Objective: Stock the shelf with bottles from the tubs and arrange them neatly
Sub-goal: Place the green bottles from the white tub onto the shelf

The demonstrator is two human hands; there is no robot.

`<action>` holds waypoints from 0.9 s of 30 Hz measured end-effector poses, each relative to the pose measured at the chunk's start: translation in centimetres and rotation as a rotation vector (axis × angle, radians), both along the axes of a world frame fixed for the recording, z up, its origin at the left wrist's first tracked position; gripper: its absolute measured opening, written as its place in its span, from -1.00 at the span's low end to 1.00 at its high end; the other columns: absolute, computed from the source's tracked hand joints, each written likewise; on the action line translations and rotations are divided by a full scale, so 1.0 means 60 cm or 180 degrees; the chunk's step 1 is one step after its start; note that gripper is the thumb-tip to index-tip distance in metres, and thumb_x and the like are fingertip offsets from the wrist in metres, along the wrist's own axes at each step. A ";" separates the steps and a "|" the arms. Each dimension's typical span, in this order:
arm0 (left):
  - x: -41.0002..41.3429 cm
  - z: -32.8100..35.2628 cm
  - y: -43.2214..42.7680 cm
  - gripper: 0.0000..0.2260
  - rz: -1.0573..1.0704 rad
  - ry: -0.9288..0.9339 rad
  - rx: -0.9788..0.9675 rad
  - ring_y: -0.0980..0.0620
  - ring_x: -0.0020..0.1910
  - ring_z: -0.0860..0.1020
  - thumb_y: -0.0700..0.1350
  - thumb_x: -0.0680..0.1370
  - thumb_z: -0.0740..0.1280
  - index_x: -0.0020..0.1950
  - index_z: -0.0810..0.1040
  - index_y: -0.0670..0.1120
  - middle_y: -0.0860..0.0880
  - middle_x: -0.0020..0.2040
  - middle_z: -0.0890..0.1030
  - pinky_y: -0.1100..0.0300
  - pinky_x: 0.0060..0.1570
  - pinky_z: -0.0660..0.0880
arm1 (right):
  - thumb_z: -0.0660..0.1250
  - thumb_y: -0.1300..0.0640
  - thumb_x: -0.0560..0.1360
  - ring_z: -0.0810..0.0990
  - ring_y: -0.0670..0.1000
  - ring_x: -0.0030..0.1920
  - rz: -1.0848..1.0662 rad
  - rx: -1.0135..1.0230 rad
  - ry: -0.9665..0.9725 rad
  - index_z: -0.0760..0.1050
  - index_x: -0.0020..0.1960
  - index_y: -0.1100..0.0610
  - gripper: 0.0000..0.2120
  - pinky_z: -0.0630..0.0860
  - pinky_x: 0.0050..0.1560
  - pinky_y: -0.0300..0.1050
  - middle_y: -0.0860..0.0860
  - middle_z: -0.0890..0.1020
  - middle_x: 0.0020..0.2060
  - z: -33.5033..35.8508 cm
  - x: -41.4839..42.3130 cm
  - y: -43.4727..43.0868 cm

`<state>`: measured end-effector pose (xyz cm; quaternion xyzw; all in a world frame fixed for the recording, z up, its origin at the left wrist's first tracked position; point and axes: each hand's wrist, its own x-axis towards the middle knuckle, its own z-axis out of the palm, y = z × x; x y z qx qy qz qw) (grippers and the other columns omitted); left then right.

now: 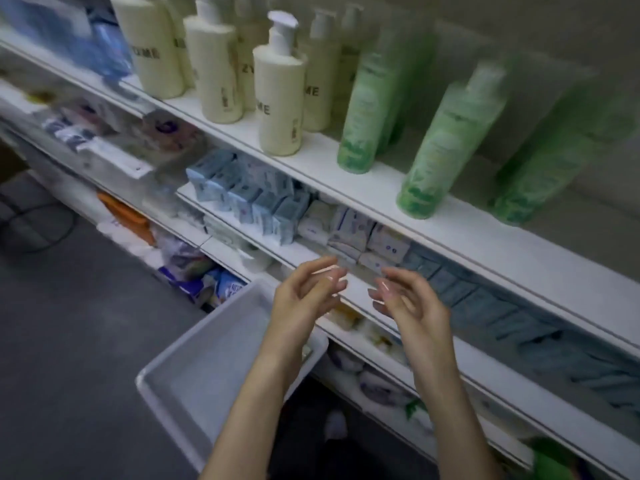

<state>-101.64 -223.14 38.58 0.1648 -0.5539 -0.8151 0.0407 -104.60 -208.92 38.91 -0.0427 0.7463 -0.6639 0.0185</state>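
Observation:
Several cream pump bottles (281,98) stand on the top white shelf (485,237), in rows at the left. To their right stand green bottles (450,143), blurred by motion. A grey tub (173,382) sits below on the left; its visible inside holds nothing. My left hand (304,299) and my right hand (405,303) hover side by side in front of the middle shelf, below the bottles. Both have relaxed, slightly bent fingers and hold nothing.
The middle shelf holds blue and white packets (263,202). Lower shelves carry bagged goods (194,268). A grey floor (69,341) lies to the left of the tub. Something green (550,459) shows at the bottom right corner.

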 end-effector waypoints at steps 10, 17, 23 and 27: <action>0.151 -0.259 -0.149 -0.79 0.1186 -0.1460 0.0222 -0.02 0.08 0.64 -0.16 0.58 0.28 0.19 0.55 -0.13 -0.10 0.08 0.67 0.10 0.13 0.54 | 0.30 0.20 0.54 0.58 -0.21 0.00 0.0958 0.0752 -0.1416 0.52 0.13 0.06 -0.83 0.50 0.05 -0.32 -0.10 0.60 0.00 -0.297 0.006 -0.099; 0.162 -0.517 -0.179 -0.78 0.1421 -0.2369 0.0700 -0.01 0.08 0.64 -0.07 0.56 0.32 0.18 0.57 -0.09 -0.08 0.10 0.66 0.11 0.05 0.54 | 0.31 0.20 0.54 0.55 -0.11 0.04 0.1274 0.1358 -0.1927 0.46 0.23 0.13 -0.74 0.43 -0.01 -0.40 -0.02 0.56 0.04 -0.546 -0.068 -0.140; 0.080 -0.719 -0.186 -0.75 0.1367 -0.2520 0.0912 -0.01 0.08 0.63 -0.03 0.56 0.33 0.20 0.55 -0.09 -0.08 0.12 0.64 0.08 0.08 0.57 | 0.32 0.12 0.54 0.51 -0.05 0.15 0.1557 0.1899 -0.1598 0.43 0.32 0.17 -0.63 0.40 0.12 -0.25 -0.02 0.53 0.10 -0.725 -0.153 -0.191; 0.016 -0.798 -0.181 -0.72 0.1300 -0.2438 0.1033 0.01 0.08 0.62 0.01 0.56 0.32 0.23 0.53 -0.07 -0.06 0.13 0.62 0.14 0.03 0.59 | 0.27 0.08 0.56 0.49 -0.08 0.11 0.1673 0.2142 -0.1469 0.42 0.33 0.16 -0.64 0.41 -0.02 -0.34 -0.03 0.53 0.11 -0.798 -0.181 -0.208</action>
